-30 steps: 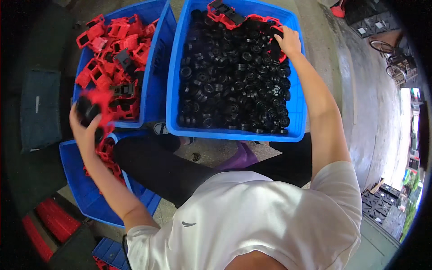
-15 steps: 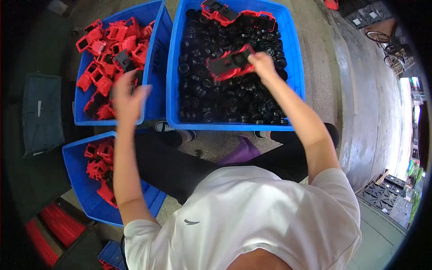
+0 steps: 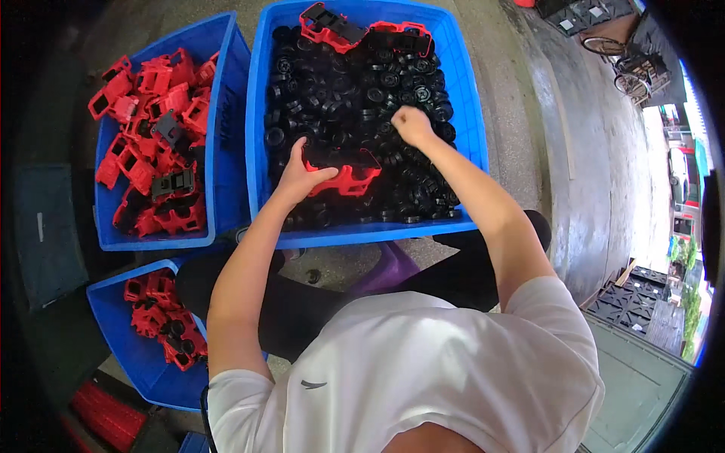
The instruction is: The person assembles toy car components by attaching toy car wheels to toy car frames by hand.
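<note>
My left hand [image 3: 300, 180] grips the left end of a red toy car body [image 3: 355, 180] with a dark inner part, thumb on its near side. It is held over the near part of a big blue bin [image 3: 355, 238] filled with black toy wheels [image 3: 321, 109]. Further right, my right hand [image 3: 412, 126] is over the wheels with its fingers curled in. Whatever those fingers may hold is hidden. Two more red-and-black car bodies, one left [image 3: 332, 29] and one right [image 3: 402, 38], lie on the wheels at the bin's far side.
On the left stands a blue bin [image 3: 157, 243] heaped with red car bodies [image 3: 162, 98] and some black parts. Nearer, a smaller blue bin [image 3: 143, 377] holds several red bodies. Something purple [image 3: 387, 268] is between my legs. Dark crates [image 3: 630, 298] stand at the right.
The red car body has passed from my right hand to my left, which came over from the left bin. My right hand has drawn away from it, now curled above the wheels.
</note>
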`<action>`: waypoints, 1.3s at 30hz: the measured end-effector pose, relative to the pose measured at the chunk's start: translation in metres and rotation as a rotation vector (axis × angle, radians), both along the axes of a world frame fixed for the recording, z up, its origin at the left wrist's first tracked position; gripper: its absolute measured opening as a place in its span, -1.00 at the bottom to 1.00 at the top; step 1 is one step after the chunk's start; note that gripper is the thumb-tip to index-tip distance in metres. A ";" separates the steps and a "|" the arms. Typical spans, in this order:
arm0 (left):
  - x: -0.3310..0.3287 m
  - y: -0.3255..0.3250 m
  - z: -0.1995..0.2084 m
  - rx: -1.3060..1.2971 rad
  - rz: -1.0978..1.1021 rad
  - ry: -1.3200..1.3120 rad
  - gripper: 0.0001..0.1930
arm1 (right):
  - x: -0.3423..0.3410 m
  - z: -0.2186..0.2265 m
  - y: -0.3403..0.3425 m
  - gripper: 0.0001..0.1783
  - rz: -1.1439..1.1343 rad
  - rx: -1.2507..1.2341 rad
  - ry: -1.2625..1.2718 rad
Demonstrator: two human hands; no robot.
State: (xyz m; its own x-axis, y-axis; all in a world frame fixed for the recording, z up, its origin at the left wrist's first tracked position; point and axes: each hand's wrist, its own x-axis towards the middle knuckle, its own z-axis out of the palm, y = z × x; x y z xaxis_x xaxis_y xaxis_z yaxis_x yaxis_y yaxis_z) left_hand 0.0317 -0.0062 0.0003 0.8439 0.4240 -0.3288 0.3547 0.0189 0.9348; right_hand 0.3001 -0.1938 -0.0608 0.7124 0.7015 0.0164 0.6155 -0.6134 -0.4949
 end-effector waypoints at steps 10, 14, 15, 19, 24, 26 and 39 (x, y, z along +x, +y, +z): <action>-0.008 0.009 0.001 -0.059 -0.082 -0.031 0.05 | 0.001 -0.027 0.058 -0.68 0.054 -0.488 -0.355; -0.016 0.016 -0.007 -0.047 -0.120 -0.035 0.03 | -0.009 0.003 0.069 -0.71 0.116 -0.382 -0.225; -0.022 0.019 -0.009 -0.011 -0.155 -0.043 0.02 | -0.031 0.025 0.076 -0.71 0.158 -0.277 -0.060; -0.015 0.009 -0.001 0.153 -0.268 -0.047 0.02 | -0.070 0.037 0.064 -0.68 0.180 0.161 0.726; -0.016 0.000 -0.010 0.247 -0.310 -0.124 0.06 | -0.103 0.037 0.064 -0.68 0.197 0.172 0.702; -0.018 -0.001 -0.008 0.233 -0.287 -0.118 0.05 | -0.108 0.043 0.064 -0.70 0.210 0.154 0.671; -0.026 -0.003 -0.021 0.003 -0.126 -0.019 -0.12 | -0.080 0.038 0.057 -0.71 0.247 0.038 1.279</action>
